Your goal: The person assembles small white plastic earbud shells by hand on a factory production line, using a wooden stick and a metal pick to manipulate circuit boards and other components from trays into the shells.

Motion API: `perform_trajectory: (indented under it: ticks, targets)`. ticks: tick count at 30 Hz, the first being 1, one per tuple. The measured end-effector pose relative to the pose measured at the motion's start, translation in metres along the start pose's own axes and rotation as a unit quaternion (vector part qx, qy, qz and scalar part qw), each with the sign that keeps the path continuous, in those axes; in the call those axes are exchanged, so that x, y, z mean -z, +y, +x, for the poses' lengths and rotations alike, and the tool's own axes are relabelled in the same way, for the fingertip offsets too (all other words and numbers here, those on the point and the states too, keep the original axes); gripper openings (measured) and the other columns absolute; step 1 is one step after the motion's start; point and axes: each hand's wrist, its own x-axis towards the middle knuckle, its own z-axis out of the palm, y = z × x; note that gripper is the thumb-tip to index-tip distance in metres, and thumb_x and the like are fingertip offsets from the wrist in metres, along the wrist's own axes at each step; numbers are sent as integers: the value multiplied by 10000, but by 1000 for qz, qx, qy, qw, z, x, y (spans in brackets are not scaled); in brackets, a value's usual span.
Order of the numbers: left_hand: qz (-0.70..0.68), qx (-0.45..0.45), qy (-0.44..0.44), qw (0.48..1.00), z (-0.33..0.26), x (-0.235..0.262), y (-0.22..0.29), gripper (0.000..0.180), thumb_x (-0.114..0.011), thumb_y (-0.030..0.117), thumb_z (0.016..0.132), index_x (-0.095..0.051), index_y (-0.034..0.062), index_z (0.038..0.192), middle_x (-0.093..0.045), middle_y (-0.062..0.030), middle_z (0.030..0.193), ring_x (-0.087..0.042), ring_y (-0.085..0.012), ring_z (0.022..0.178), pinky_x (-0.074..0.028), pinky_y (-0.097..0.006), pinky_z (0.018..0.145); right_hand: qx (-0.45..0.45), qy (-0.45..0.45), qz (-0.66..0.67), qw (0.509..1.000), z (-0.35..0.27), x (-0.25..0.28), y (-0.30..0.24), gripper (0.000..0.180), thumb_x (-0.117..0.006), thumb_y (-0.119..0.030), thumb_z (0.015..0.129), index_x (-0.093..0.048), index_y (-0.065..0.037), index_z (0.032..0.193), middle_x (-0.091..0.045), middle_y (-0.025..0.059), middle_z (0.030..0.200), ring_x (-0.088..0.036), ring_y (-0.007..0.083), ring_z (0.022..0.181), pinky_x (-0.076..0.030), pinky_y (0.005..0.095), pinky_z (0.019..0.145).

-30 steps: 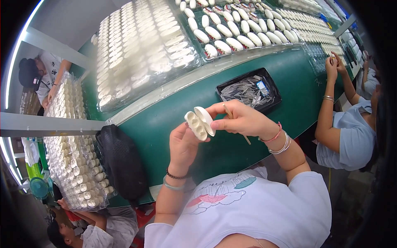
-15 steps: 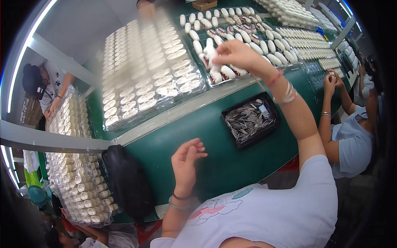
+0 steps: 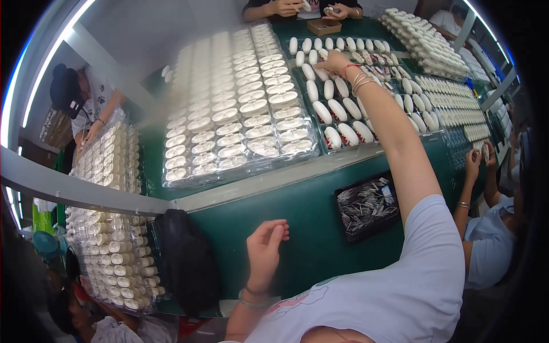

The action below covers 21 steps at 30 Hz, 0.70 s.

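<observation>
Green table (image 3: 309,228): right hand (image 3: 334,62) outstretched, apparently touching white cases (image 3: 334,106).

white oval cases (image 3: 336,108) — green table (image 3: 309,228) — black tray (image 3: 366,206)

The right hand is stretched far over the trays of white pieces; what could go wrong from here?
1. The right hand reaches across rows of white pieces, so the forearm might brush some and knock them out of line.
2. The black tray of small metal parts lies right under that arm; pulling back low could catch it and spill them.
3. The left hand hangs free, so the stretched body has no support.
</observation>
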Motion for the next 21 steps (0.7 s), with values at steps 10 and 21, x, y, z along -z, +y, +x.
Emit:
perform_trajectory:
  ticks: [10, 21]
  targets:
    - [6, -16, -8, 1000, 5, -1, -5, 160, -537, 89, 892, -612, -37, 955, -627, -85, 841, -595, -133, 737, -498, -257, 680, 20, 103, -148, 983, 1, -5, 39, 392, -755, -269, 644, -646, 44, 854, -627, 231, 946, -605, 323, 920, -467, 373, 821]
    - [-6, -30, -30, 999, -2, -6, 2, 162, -557, 93, 884, -609, -30, 976, -625, -73, 867, -588, -119, 747, -493, -243, 689, 247, 26, 148, 957, -212, 46, -38, 237, -723, -129, 707, -535, -14, 795, -579, 40, 723, -532, 89, 626, -421, 228, 566]
